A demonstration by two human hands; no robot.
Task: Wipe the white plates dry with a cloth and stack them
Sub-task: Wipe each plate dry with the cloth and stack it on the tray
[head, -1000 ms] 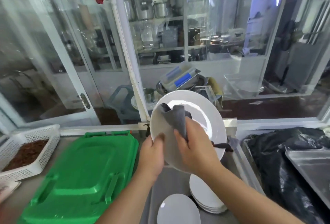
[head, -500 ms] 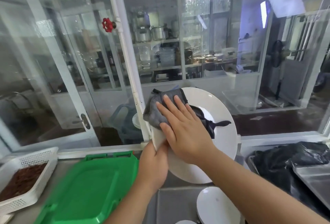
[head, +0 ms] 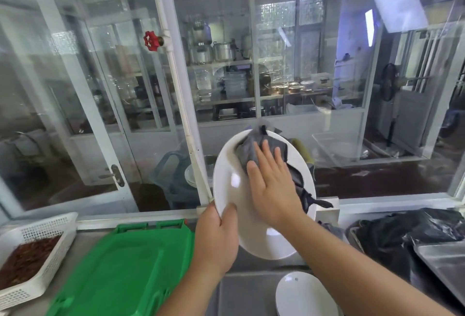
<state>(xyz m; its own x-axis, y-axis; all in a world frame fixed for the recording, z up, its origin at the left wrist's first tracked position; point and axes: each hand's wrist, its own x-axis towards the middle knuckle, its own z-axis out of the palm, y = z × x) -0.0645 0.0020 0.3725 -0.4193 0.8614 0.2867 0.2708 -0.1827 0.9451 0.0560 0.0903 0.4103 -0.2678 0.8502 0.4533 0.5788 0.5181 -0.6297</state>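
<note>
A white plate (head: 230, 164) is held up, tilted, in front of the window. My left hand (head: 216, 237) grips its lower left rim, thumb on the face. My right hand (head: 273, 185) lies flat with straight fingers on a grey cloth (head: 251, 144), pressing it against the upper part of the plate's face. The cloth's loose end hangs off the plate's right edge. Below, a stack of white plates (head: 303, 295) sits on the steel counter, partly hidden by my right forearm.
A green plastic lid (head: 120, 273) lies on the counter at the left. Beside it is a white perforated basket (head: 37, 230) of reddish-brown bits. A black plastic bag (head: 402, 237) and a steel tray (head: 448, 265) are at the right. A glass window wall stands behind.
My right hand has slid the cloth from the plate's left part up to its top. The plate has turned more edge-on, and my view has lifted slightly.
</note>
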